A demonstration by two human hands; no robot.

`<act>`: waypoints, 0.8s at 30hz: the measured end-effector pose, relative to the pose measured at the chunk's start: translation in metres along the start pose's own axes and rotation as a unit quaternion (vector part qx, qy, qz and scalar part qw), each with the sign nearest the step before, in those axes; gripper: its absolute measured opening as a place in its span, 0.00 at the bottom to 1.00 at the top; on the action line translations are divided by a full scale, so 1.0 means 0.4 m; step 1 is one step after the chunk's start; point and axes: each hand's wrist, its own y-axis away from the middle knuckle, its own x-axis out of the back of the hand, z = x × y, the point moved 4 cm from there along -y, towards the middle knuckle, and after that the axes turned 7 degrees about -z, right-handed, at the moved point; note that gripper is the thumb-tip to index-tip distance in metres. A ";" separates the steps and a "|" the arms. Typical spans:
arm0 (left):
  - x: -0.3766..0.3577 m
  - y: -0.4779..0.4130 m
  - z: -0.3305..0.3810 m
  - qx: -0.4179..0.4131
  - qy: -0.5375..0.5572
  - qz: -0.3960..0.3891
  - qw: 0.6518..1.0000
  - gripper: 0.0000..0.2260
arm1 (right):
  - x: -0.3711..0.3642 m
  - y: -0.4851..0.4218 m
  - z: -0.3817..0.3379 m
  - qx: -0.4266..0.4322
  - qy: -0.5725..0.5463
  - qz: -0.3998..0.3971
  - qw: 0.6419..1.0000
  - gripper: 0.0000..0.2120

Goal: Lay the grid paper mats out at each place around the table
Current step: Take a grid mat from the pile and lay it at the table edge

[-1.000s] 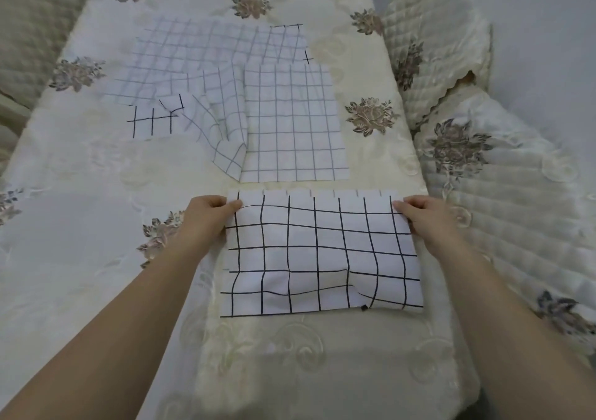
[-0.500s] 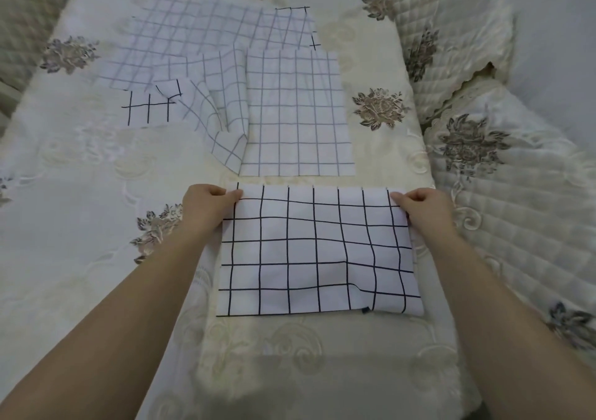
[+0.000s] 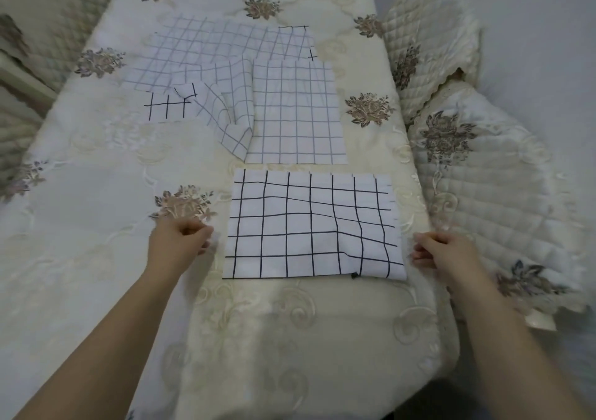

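Note:
A white mat with a bold black grid (image 3: 314,226) lies flat near the table's front right edge. My left hand (image 3: 179,244) hovers just left of it with fingers loosely curled, holding nothing. My right hand (image 3: 443,253) sits just right of the mat, fingers loosely curled and empty. Neither hand touches the mat. Behind it lies a pale-grid mat (image 3: 295,113), next to a rumpled overlapping pile of grid mats (image 3: 209,74) in the table's middle.
The table wears a cream embroidered cloth (image 3: 96,258) with brown flower motifs. Quilted cream chair covers (image 3: 483,177) stand close along the right side, and another covered chair (image 3: 29,32) is at the far left.
Both hands have let go of the black-grid mat's far corners and drawn back toward me, to either side of it. The mat stays flat where it lay.

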 end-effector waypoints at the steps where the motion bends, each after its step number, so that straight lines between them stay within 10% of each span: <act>1: -0.003 0.027 -0.025 0.027 0.020 -0.004 0.999 0.04 | 0.004 0.021 0.025 -0.016 -0.008 -0.001 1.000 0.07; 11: -0.074 0.146 -0.094 0.142 0.204 -0.076 0.966 0.08 | -0.062 0.135 0.107 -0.068 -0.165 -0.038 0.983 0.06; 24: -0.097 0.154 -0.069 0.144 0.112 -0.068 0.981 0.07 | -0.078 0.136 0.124 -0.069 -0.229 -0.011 0.971 0.05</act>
